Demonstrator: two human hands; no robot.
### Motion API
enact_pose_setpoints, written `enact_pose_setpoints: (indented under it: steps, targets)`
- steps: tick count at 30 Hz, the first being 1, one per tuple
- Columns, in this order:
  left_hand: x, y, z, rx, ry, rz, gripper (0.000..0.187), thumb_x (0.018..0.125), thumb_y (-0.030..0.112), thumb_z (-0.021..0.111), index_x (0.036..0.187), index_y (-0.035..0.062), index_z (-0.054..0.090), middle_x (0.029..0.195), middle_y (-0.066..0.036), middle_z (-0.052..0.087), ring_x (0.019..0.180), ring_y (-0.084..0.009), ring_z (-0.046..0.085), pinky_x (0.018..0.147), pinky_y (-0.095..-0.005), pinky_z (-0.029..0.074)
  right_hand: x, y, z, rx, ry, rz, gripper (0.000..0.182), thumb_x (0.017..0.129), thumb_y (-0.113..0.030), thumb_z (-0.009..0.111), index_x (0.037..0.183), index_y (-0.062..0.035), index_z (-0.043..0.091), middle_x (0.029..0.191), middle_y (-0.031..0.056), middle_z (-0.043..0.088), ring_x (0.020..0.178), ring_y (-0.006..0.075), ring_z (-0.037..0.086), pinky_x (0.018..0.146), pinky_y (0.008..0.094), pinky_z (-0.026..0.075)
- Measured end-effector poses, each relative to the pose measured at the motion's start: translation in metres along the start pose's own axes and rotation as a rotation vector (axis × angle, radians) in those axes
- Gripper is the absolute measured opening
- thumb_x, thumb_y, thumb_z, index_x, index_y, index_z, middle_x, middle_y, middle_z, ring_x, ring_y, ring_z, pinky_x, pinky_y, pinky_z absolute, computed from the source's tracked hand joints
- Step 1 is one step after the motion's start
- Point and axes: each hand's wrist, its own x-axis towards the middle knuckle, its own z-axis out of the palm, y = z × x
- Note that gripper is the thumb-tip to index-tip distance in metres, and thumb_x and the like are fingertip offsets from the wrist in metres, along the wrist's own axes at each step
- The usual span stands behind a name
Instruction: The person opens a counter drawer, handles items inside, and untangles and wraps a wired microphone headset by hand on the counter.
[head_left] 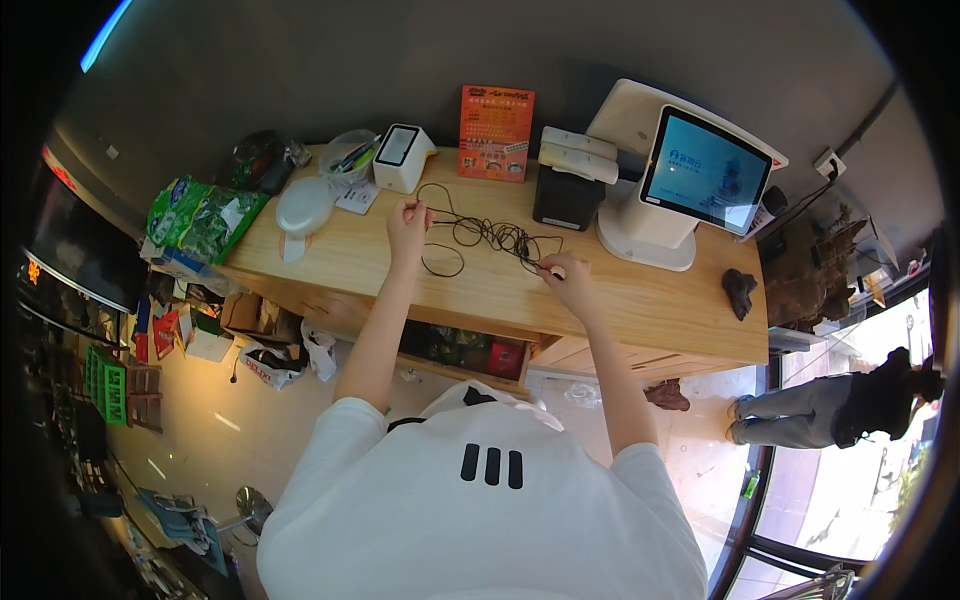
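Note:
A thin black cable [497, 236] lies loosely tangled on the wooden counter, stretched between my two hands. My left hand [408, 228] is closed on one part of it, with a loop curving up beyond the fingers and another loop resting on the wood below. On the other side my right hand [567, 275] pinches the cable near the tangle's right end. Behind the left hand stands a small white device with a dark screen [398, 146]. Past the tangle sits a black printer [568, 195] with a white top.
On the wooden counter [650, 310] stand a touchscreen terminal [705, 170], an orange sign [496, 133], a white lidded container [305, 207] and a green bag [205, 215]. A brown lump [739, 292] lies at the right end. Below, a drawer [465, 352] is pulled out. Another person [840, 410] stands at the right.

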Motion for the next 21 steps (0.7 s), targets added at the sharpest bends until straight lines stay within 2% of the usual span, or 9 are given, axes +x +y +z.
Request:
enact_pose_setpoints:
  steps: [2, 4, 7, 10, 14, 16, 17, 19, 21]
  targets:
    - [0.009, 0.003, -0.019, -0.015, 0.048, -0.033, 0.009, 0.09, 0.008, 0.054, 0.084, 0.0014, 0.05, 0.069, -0.006, 0.059, 0.06, -0.0104, 0.054, 0.054, -0.0232, 0.042, -0.002, 0.009, -0.019, 0.298, 0.061, 0.047, 0.013, 0.075, -0.011, 0.069, 0.087, -0.0047, 0.068, 0.079, 0.0076, 0.066, 0.081, 0.0227, 0.059, 0.075, 0.0346, 0.044]
    - [0.018, 0.007, -0.037, -0.065, 0.126, -0.197, 0.008, 0.089, 0.008, 0.055, 0.085, 0.0025, 0.052, 0.068, -0.004, 0.059, 0.059, -0.0103, 0.054, 0.053, -0.0219, 0.041, -0.004, 0.023, -0.033, 0.288, 0.088, 0.07, 0.016, 0.076, -0.01, 0.069, 0.091, -0.0024, 0.067, 0.08, 0.0092, 0.067, 0.076, 0.02, 0.062, 0.071, 0.0299, 0.046]
    - [0.034, 0.002, -0.062, -0.122, 0.236, -0.219, 0.009, 0.089, 0.01, 0.055, 0.084, 0.0022, 0.052, 0.072, -0.004, 0.059, 0.06, -0.0105, 0.054, 0.052, -0.0208, 0.041, -0.005, 0.028, -0.056, 0.364, 0.13, 0.185, 0.014, 0.081, -0.008, 0.065, 0.09, 0.0019, 0.065, 0.077, 0.0074, 0.066, 0.074, 0.0156, 0.063, 0.071, 0.0265, 0.047]
    - [0.055, -0.006, -0.094, -0.341, 0.39, -0.162, 0.011, 0.089, 0.011, 0.055, 0.083, 0.0017, 0.053, 0.076, -0.005, 0.06, 0.062, -0.0114, 0.055, 0.053, -0.0206, 0.041, -0.006, 0.054, -0.061, 0.419, 0.241, 0.21, 0.011, 0.082, -0.006, 0.063, 0.09, 0.0023, 0.063, 0.074, 0.0058, 0.064, 0.071, 0.0128, 0.06, 0.069, 0.0259, 0.047]
    - [0.079, -0.018, -0.126, -0.372, 0.567, -0.096, 0.011, 0.088, 0.01, 0.056, 0.083, 0.0006, 0.053, 0.078, -0.007, 0.059, 0.065, -0.0124, 0.057, 0.055, -0.0218, 0.044, -0.009, 0.079, -0.063, 0.537, 0.257, 0.31, 0.007, 0.083, -0.002, 0.061, 0.087, 0.0035, 0.061, 0.073, 0.0055, 0.062, 0.069, 0.0095, 0.058, 0.066, 0.0229, 0.046]
    - [0.079, -0.02, -0.128, -0.309, 0.314, -0.153, 0.02, 0.087, 0.011, 0.06, 0.098, -0.002, 0.052, 0.082, -0.009, 0.06, 0.069, -0.013, 0.058, 0.06, -0.023, 0.047, -0.007, 0.076, -0.06, 0.569, 0.23, 0.301, 0.007, 0.084, -0.002, 0.061, 0.088, 0.0036, 0.061, 0.074, 0.0056, 0.062, 0.07, 0.0097, 0.058, 0.066, 0.0227, 0.047]
    - [0.074, -0.03, -0.117, -0.18, 0.263, -0.191, 0.045, 0.085, 0.016, 0.063, 0.119, -0.0052, 0.041, 0.093, -0.013, 0.06, 0.076, -0.0159, 0.06, 0.064, -0.025, 0.05, -0.005, 0.074, -0.057, 0.602, 0.2, 0.291, 0.007, 0.084, -0.001, 0.061, 0.088, 0.0037, 0.061, 0.075, 0.0057, 0.062, 0.07, 0.0099, 0.058, 0.065, 0.0226, 0.047]
    - [0.024, 0.014, -0.051, 0.011, 0.193, -0.327, 0.066, 0.085, 0.02, 0.065, 0.131, -0.0067, 0.027, 0.105, -0.015, 0.058, 0.088, -0.0195, 0.059, 0.07, -0.0274, 0.05, 0.002, 0.065, -0.053, 0.652, 0.167, 0.272, 0.007, 0.084, -0.001, 0.062, 0.088, 0.0034, 0.061, 0.075, 0.0054, 0.063, 0.071, 0.01, 0.059, 0.066, 0.0227, 0.047]
    - [-0.008, 0.003, -0.018, 0.159, -0.062, -0.159, 0.063, 0.084, 0.022, 0.066, 0.13, -0.0063, 0.033, 0.111, -0.015, 0.057, 0.098, -0.022, 0.057, 0.077, -0.0303, 0.049, 0.007, 0.053, -0.05, 0.7, 0.128, 0.253, 0.007, 0.084, -0.001, 0.062, 0.089, 0.0031, 0.061, 0.076, 0.0051, 0.063, 0.071, 0.0102, 0.059, 0.066, 0.0229, 0.047]
